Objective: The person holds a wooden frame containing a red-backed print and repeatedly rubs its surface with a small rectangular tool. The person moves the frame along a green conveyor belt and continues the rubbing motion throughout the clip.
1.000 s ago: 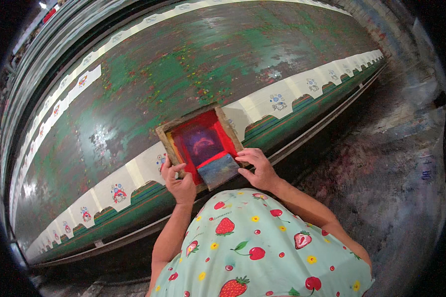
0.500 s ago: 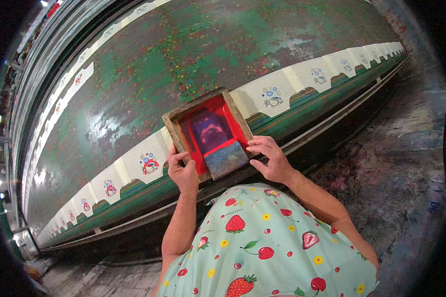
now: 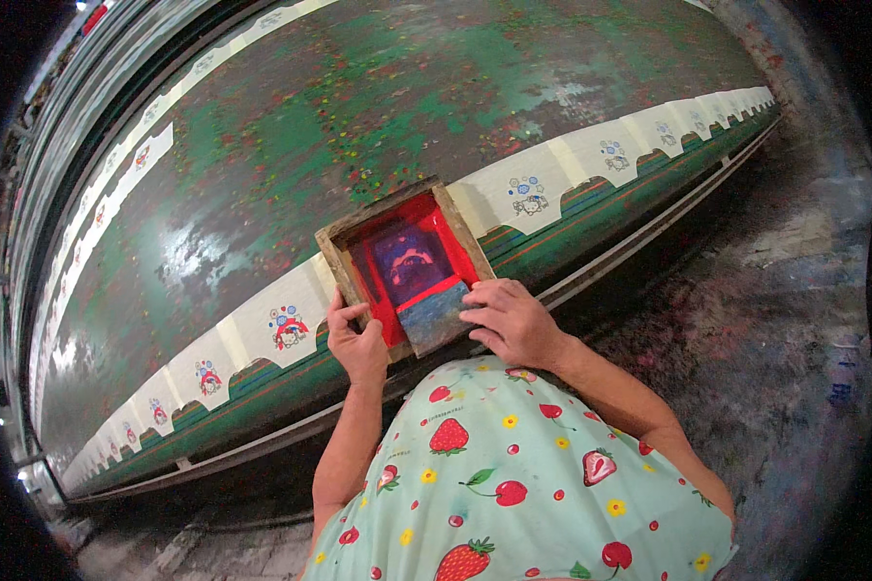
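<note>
The left hand (image 3: 358, 339) clamps the rough wooden side of a red-stained screen-printing frame (image 3: 462, 232) at the table's (image 3: 262, 194) near edge; the right (image 3: 515, 324) half-curls against a flat grey-blue squeegee (image 3: 432, 318), its grip unclear.

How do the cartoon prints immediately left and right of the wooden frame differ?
Colour: the left print has a bold red area; the right print shows no red, just blue and dark outlines.
Position: the left print lies to the lower left of the wooden frame, the right print to its upper right.
Shared: blue rounded motifs over an outlined figure, on white panels along the table's near edge.
</note>
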The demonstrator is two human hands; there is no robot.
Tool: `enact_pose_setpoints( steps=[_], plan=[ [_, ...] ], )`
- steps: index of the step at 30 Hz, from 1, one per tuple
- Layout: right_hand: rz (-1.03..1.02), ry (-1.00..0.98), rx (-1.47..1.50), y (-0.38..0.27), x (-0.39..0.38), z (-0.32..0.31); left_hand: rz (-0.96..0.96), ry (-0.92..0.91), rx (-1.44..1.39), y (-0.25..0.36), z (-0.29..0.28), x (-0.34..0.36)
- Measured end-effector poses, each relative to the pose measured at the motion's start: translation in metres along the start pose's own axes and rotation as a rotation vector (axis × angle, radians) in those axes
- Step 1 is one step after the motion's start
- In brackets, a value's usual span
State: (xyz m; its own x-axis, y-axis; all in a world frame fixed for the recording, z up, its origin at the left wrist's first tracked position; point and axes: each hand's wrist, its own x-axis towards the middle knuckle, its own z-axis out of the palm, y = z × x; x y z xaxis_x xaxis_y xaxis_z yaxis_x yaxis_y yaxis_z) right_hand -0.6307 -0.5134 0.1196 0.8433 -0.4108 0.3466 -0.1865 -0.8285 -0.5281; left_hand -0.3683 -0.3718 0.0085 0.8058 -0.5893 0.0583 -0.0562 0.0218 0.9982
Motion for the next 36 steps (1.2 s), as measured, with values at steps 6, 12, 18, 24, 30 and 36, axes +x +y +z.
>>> enact_pose_setpoints(
  steps=[6,12,18,24,30,36],
  plan=[
    [-0.086,-0.182,-0.162,-0.009,0.017,0.016,0.032,-0.034,-0.013,-0.002,-0.001,-0.001],
    [-0.123,-0.177,-0.215,-0.012,0.038,0.020,0.055,-0.039,0.010,0.000,-0.001,-0.001],
    [-0.134,-0.396,-0.274,-0.001,0.068,0.010,-0.057,0.011,-0.097,-0.005,0.000,0.004],
    [-0.103,-0.444,-0.152,0.036,0.123,0.007,0.010,-0.049,0.053,0.002,-0.010,0.016],
    [-0.054,-0.343,-0.165,0.062,0.181,0.025,-0.200,-0.092,-0.021,0.011,-0.014,0.029],
    [-0.069,-0.241,-0.190,0.062,0.176,0.035,-0.113,-0.089,0.155,0.009,-0.016,0.028]
  ],
)
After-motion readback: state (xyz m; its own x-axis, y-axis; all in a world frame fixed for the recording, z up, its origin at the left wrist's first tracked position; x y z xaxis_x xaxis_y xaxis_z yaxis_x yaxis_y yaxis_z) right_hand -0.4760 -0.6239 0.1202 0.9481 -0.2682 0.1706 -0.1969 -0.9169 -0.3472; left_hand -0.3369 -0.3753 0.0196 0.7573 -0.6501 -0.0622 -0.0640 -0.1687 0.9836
